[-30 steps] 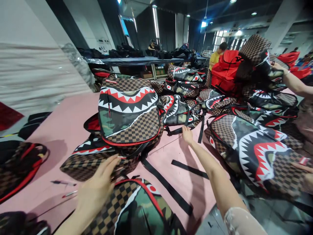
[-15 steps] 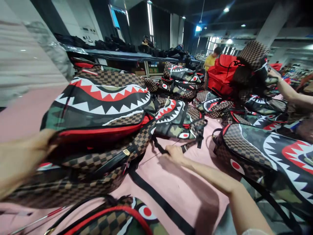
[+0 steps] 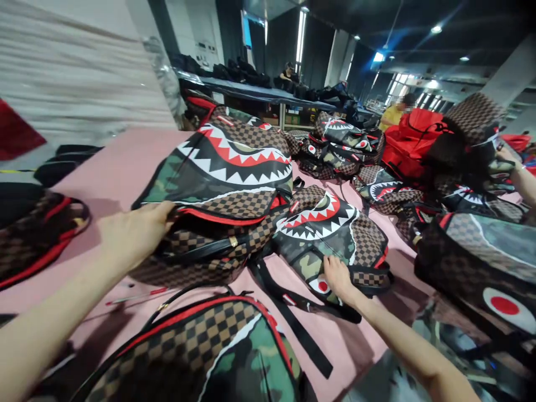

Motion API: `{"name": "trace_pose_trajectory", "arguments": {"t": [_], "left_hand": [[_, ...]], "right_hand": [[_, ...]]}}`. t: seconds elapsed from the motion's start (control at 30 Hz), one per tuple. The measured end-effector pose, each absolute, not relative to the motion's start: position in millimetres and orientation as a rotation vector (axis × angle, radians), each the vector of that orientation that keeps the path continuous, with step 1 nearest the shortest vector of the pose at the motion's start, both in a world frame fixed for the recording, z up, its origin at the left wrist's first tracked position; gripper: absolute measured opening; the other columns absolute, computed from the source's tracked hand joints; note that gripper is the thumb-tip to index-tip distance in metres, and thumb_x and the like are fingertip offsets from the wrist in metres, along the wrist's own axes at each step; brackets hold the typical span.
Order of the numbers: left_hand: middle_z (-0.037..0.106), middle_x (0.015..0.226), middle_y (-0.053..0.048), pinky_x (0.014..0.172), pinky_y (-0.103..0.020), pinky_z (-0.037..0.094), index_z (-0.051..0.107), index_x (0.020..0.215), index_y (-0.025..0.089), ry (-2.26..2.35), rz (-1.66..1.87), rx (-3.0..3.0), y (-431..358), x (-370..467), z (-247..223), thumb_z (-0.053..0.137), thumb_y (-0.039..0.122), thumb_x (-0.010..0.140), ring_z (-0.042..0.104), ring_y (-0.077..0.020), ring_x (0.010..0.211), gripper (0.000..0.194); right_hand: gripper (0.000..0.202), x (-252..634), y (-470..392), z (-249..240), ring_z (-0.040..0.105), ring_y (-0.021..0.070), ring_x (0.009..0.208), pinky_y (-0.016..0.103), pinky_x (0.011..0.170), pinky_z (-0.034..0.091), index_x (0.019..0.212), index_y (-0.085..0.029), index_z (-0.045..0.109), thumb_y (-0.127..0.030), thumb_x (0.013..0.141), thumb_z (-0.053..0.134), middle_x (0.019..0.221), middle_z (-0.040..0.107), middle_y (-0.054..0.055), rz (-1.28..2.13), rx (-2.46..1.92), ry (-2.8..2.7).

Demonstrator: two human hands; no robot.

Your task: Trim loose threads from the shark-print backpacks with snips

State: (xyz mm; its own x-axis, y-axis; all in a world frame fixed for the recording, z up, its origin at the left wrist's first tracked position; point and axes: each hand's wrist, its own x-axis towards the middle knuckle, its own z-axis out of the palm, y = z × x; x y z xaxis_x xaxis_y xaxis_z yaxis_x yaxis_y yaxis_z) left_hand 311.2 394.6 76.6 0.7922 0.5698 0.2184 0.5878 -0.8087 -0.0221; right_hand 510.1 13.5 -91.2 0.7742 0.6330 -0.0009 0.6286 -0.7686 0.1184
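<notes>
My left hand [image 3: 136, 231] is closed on the red-trimmed edge of a large backpack [image 3: 234, 167], with brown checks, camouflage and a printed shark mouth. That backpack lies on its back, its opening gaping a little toward me. My right hand [image 3: 338, 277] is closed on the near side of a second, smaller shark-mouth backpack [image 3: 330, 223], beside a red printed eye. Its fingertips press into the fabric, partly hidden. A black strap [image 3: 307, 340] trails across the pink tabletop [image 3: 121, 151]. Closest to me lies another checked and camouflage backpack [image 3: 188, 340] with red piping.
More shark-print backpacks [image 3: 341, 139] are piled farther back, beside red bags [image 3: 419, 139]. One large backpack [image 3: 481, 268] stands at the right. A thin red-handled tool [image 3: 154, 293] lies at the left. A co-worker's arm [image 3: 519, 170] holds a checked bag at the far right.
My view has swung left. My right hand has gone from a black strap to the smaller backpack's body, which now lies nearer to me. My left hand still grips the large backpack.
</notes>
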Motion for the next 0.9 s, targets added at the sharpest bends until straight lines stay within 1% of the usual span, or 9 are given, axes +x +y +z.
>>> {"name": "trace_pose_trajectory", "arguments": {"t": [0.1,0.2,0.33,0.43,0.5,0.6,0.7,0.8,0.9], "left_hand": [[0.059,0.106,-0.015,0.067,-0.047,0.047,0.047,0.119,0.013,-0.884,-0.358,-2.789,374.0,301.7,83.9,0.016,0.04,0.093,0.06,-0.0316,0.085,0.048],[0.055,0.119,-0.014,0.066,-0.044,0.049,0.039,0.127,0.012,-0.756,-0.355,-2.849,366.4,285.1,78.6,0.018,0.035,0.094,0.061,-0.0282,0.081,0.045],[0.035,0.141,-0.013,0.065,-0.041,0.051,0.034,0.132,0.014,-0.69,-0.378,-2.886,364.4,262.3,71.5,0.023,0.031,0.093,0.062,-0.0246,0.079,0.044],[0.023,0.148,-0.013,0.065,-0.038,0.052,0.031,0.135,0.015,-0.699,-0.379,-2.867,361.8,246.3,70.5,0.029,0.025,0.09,0.062,-0.0259,0.085,0.047],[0.023,0.148,-0.011,0.067,-0.038,0.053,0.032,0.136,0.016,-0.733,-0.356,-2.88,357.4,236.6,70.3,0.031,0.021,0.088,0.061,-0.0267,0.091,0.048],[0.028,0.147,-0.008,0.074,-0.039,0.053,0.035,0.134,0.015,-0.8,-0.356,-2.95,343.6,222.4,68.3,0.03,0.021,0.087,0.059,-0.027,0.101,0.048],[0.029,0.146,-0.005,0.077,-0.039,0.053,0.039,0.131,0.015,-0.845,-0.32,-3.012,323.3,206.2,64.1,0.028,0.022,0.086,0.058,-0.0251,0.103,0.047],[0.024,0.148,-0.004,0.068,-0.041,0.054,0.035,0.135,0.018,-0.835,-0.272,-3.005,306.9,193.8,61.9,0.029,0.018,0.083,0.064,-0.0242,0.087,0.053],[0.02,0.149,-0.011,0.061,-0.043,0.054,0.027,0.139,0.017,-0.807,-0.37,-3.004,303.3,200.4,66.8,0.03,0.016,0.08,0.065,-0.0254,0.078,0.059]], "right_hand": [[0.021,510.4,21.9,-81.9,0.054,0.0272,0.092,0.036,0.073,0.044,0.099,-0.012,0.057,-0.026,0.086,0.049,0.095,0.059,0.018,0.046,2.834,0.978],[0.028,491.6,17.7,-72.0,0.054,0.0293,0.093,0.038,0.076,0.043,0.092,-0.01,0.061,-0.035,0.085,0.051,0.092,0.061,0.019,0.043,2.784,1.029],[0.064,453.4,-10.8,-67.1,0.049,0.0345,0.106,0.048,0.095,0.031,0.109,-0.008,0.058,-0.056,0.067,0.066,0.106,0.06,0.02,0.053,2.715,1.151],[0.069,446.0,-41.0,-65.5,0.031,0.0383,0.125,0.056,0.102,0.016,0.123,-0.017,0.051,-0.05,0.065,0.069,0.129,0.048,0.017,0.068,2.629,1.305],[0.068,451.3,-56.7,-60.9,0.025,0.0381,0.129,0.058,0.102,0.014,0.124,-0.022,0.05,-0.039,0.063,0.073,0.133,0.045,0.013,0.085,2.558,1.435],[0.05,457.9,-63.9,-45.5,0.041,0.0319,0.118,0.049,0.103,0.021,0.11,-0.02,0.058,-0.028,0.062,0.072,0.113,0.057,0.011,0.098,2.519,1.548],[0.031,450.2,-56.7,-18.3,0.052,0.0243,0.097,0.039,0.095,0.033,0.096,-0.018,0.061,-0.027,0.068,0.067,0.096,0.06,0.008,0.153,2.554,1.578],[0.038,429.0,-53.5,20.3,0.052,0.0224,0.09,0.035,0.085,0.038,0.102,-0.019,0.058,-0.036,0.069,0.066,0.096,0.059,0.007,0.247,2.624,1.613],[0.046,404.1,-63.1,65.8,0.052,0.0228,0.089,0.035,0.082,0.039,0.107,-0.018,0.056,-0.044,0.069,0.065,0.098,0.06,0.008,0.473,2.904,1.661]]}}
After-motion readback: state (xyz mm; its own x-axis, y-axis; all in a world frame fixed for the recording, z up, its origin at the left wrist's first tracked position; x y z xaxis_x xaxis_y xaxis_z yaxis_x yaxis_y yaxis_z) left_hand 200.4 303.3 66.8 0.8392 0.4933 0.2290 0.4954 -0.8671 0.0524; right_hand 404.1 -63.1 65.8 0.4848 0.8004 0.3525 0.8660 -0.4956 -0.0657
